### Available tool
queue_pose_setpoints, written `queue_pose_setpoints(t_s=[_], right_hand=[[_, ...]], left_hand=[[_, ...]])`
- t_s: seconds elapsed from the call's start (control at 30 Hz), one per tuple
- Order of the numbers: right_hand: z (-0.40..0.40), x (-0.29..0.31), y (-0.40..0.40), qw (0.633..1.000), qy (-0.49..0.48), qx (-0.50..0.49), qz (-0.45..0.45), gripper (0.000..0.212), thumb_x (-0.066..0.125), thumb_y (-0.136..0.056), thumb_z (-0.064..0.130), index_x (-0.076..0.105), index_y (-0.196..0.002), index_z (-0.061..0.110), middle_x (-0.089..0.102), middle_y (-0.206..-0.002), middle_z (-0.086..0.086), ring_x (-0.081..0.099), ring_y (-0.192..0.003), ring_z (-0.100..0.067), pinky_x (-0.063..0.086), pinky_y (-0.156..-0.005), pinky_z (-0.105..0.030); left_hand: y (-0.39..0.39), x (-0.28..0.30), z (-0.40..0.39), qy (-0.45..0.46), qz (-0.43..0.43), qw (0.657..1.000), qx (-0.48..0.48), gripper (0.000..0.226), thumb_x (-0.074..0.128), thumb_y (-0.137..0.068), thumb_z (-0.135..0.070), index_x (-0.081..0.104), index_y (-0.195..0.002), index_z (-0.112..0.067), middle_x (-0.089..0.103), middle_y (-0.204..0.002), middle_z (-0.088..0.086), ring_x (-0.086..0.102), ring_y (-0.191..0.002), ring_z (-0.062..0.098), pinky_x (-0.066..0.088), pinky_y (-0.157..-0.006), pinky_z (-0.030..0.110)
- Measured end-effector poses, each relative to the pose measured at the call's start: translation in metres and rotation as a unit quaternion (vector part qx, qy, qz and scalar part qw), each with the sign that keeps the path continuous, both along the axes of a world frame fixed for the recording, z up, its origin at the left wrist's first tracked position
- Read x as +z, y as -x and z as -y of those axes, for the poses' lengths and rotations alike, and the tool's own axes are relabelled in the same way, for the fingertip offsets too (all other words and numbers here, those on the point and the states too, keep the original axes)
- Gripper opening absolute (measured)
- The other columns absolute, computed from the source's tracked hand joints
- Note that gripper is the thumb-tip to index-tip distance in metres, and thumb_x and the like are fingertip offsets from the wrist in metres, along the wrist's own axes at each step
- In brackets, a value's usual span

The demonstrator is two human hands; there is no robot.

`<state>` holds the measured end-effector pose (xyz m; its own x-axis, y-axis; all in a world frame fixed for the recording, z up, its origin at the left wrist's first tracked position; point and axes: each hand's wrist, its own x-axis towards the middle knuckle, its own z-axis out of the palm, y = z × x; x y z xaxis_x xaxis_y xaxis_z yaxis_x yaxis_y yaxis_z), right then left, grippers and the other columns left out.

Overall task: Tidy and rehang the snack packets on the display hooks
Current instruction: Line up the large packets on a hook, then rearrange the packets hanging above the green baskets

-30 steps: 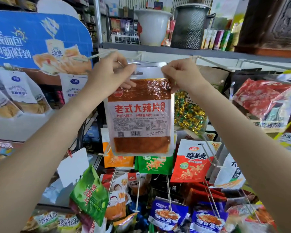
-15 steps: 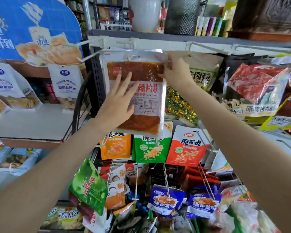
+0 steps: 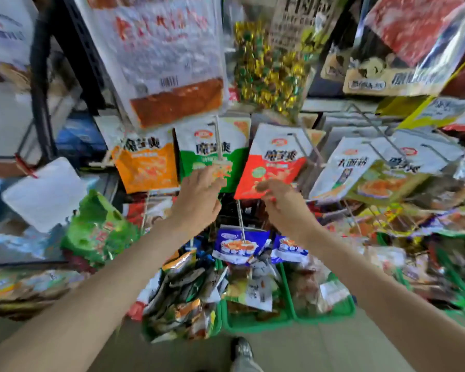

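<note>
Packets hang in a row on hooks: orange point(image 3: 148, 167), green point(image 3: 212, 149), red point(image 3: 270, 162). Left hand point(image 3: 199, 200) reaches at the green one, fingers loose, gripping nothing; right hand point(image 3: 282, 202) touches the red one's lower edge (grip unclear through blur). Green bins point(image 3: 255, 322) sit below.

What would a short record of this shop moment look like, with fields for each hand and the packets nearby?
left hand: open, reaching at the green packet
right hand: fingers at the red packet's lower edge; grip blurred
big packet: hanging above, untouched
orange packet: hangs left of green
bins: green, below, holding loose packets
image: motion-blurred
</note>
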<state>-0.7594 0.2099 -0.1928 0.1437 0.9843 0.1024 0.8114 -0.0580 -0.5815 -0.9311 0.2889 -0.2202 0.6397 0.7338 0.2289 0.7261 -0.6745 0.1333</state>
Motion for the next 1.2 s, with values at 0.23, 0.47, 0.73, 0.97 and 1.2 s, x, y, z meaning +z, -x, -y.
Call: queue_pose_setpoints(t_s=[0.23,0.47,0.73,0.97,1.2], right_hand=[[-0.015,-0.133,-0.046,0.966,0.256,0.034,0.018,0.051,0.036,-0.086,-0.012,0.047,-0.132,0.007,0.051,-0.134,-0.014,0.049,-0.123,-0.028,0.038,-0.1,-0.031],[-0.043,-0.213,-0.054,0.941,0.316,0.108,0.05,0.065,0.041,-0.087,-0.01,0.02,-0.146,0.008,0.023,-0.152,-0.015,0.039,-0.128,-0.022,0.033,-0.099,-0.027],[-0.061,-0.246,-0.068,0.957,0.26,0.104,0.074,0.063,0.046,-0.084,-0.008,0.031,-0.142,0.014,0.021,-0.14,-0.012,0.052,-0.104,-0.036,0.049,-0.085,-0.042],[-0.057,-0.258,-0.066,0.974,0.196,0.097,0.052,0.055,0.046,-0.082,-0.01,0.038,-0.132,0.012,0.032,-0.133,-0.014,0.054,-0.098,-0.037,0.048,-0.08,-0.046],[-0.065,-0.252,-0.052,0.961,0.195,0.01,0.194,0.03,0.058,-0.088,0.01,0.053,-0.118,0.01,0.038,-0.131,-0.015,0.058,-0.098,-0.039,0.042,-0.072,-0.038]], left_hand=[[-0.009,-0.087,0.021,0.109,-0.035,0.992,0.06,0.034,0.05,-0.086,-0.011,0.053,-0.121,-0.012,0.031,-0.142,0.01,0.029,-0.129,0.031,0.027,-0.103,0.043],[-0.029,-0.141,0.031,0.159,-0.035,0.978,0.131,0.034,0.048,-0.089,-0.013,0.051,-0.123,-0.011,0.033,-0.14,0.008,0.039,-0.123,0.028,0.035,-0.097,0.04],[-0.044,-0.165,0.056,0.18,-0.018,0.97,0.161,0.033,0.05,-0.088,-0.013,0.052,-0.121,-0.008,0.036,-0.137,0.011,0.04,-0.123,0.029,0.035,-0.1,0.041],[-0.041,-0.178,0.061,0.193,-0.023,0.965,0.178,0.032,0.051,-0.088,-0.012,0.054,-0.119,-0.008,0.037,-0.137,0.012,0.041,-0.122,0.031,0.034,-0.102,0.042],[-0.034,-0.186,0.072,0.207,-0.02,0.962,0.174,0.032,0.049,-0.088,-0.01,0.054,-0.12,-0.011,0.036,-0.138,0.01,0.038,-0.124,0.026,0.036,-0.101,0.038]])
